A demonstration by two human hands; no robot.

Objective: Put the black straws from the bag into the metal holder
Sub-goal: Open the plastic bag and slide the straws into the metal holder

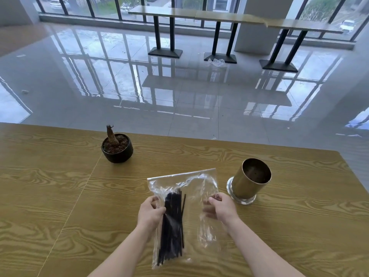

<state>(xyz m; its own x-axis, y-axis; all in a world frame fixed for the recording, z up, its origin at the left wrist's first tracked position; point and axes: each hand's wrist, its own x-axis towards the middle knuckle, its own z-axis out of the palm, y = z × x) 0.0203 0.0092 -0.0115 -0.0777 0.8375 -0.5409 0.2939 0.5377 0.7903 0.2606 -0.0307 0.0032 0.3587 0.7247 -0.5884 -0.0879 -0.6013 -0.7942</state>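
Both hands (151, 213) pinching clear bag (191, 186) of black straws (172, 226), metal holder (250, 179) right

Free room and obstacles on the wooden table (60, 186). The clear bag (191, 196) lies at near centre and is held at both edges, left hand (150, 213) and right hand (220, 208), so the two forearms fence the near-centre strip. Just right of the right hand stands the metal holder (249, 179), upright with its mouth open and nothing above it; approach from overhead is unobstructed, and only a narrow gap separates its base from the right hand. The potted stump (117, 145) stands far left, well apart from the bag. Bare tabletop extends across the whole left side, between pot and bag, and right of the holder.
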